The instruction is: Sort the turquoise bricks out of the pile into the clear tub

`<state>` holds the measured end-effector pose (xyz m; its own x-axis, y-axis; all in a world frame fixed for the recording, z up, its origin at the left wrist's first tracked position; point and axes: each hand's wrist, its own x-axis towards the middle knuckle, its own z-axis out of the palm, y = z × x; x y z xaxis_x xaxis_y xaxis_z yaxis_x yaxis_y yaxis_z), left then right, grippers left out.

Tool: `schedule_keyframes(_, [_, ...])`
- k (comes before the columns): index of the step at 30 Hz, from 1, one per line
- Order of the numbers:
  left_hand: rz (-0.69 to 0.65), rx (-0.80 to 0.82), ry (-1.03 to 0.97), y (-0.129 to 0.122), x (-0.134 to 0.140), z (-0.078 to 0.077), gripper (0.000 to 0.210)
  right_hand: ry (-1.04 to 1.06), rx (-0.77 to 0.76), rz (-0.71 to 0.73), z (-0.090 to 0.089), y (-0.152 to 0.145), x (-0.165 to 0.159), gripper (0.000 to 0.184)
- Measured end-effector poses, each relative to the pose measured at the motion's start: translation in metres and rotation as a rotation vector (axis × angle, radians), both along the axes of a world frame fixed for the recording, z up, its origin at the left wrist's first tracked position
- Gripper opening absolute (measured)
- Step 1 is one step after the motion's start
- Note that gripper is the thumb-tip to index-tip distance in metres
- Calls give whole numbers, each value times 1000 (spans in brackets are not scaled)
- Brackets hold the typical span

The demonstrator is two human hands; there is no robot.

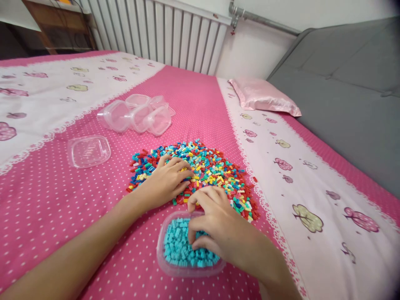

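Left hand [168, 179] touches one brick pile [215, 166]; right hand [215, 221] overhangs one tub [187, 271].

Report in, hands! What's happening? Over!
Left hand on the mixed brick pile. Right hand over the tub of turquoise bricks, hiding part of it. Nothing seen blocking either hand.

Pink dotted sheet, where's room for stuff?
Bare pink sheet: between the clear plastic lid and left forearm; between clear plastic containers and shiny pink pillow. Crowded: multicoloured brick pile under the left hand, clear tub of turquoise bricks under the right hand.
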<state>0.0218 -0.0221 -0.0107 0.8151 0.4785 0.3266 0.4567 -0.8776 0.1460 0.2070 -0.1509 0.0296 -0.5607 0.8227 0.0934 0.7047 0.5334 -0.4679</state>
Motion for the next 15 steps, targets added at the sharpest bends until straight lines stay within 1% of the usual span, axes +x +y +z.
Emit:
schedule_keyframes(12, [8,-14,-8,0,0,0,21,18,-16,-16,2,1,1,12])
schedule_keyframes(15, [5,-12,-7,0,-1,0,21,6,-9,5,2,0,-1,13])
